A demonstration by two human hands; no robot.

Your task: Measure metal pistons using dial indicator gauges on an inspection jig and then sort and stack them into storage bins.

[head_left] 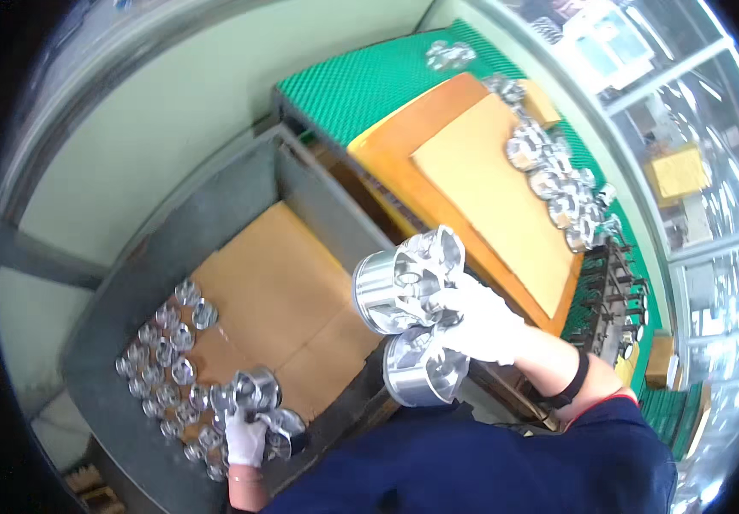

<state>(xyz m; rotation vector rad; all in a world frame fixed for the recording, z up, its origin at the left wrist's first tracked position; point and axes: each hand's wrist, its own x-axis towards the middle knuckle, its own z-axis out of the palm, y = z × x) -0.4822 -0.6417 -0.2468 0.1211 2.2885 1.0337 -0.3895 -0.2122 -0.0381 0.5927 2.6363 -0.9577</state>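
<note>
Three big, cup-shaped pistons of shiny silver metal loom up front, bunched in the white-gloved right hand, its fingers closed around them, all up above the edge of the deep grey bin. Over to the white-gloved left hand, down in the bin's near part: fingers on at least two larger-looking silver pistons, though from here I can't tell how firmly they're gripped. And beyond them, roughly twenty smaller-looking silver pistons stand in close rows on one brown cardboard sheet; they overlap, so no exact count. Across to the green ribbed mat: one orange flat board with one tan rectangular sheet on top, a crowd of silver pistons along its right side, too packed to number, one small cluster of silver parts at the far end, and one dark metal rack nearer. Blocking the view at the bottom, a navy-blue shirt; the left hand itself covers part of its pistons.
</note>
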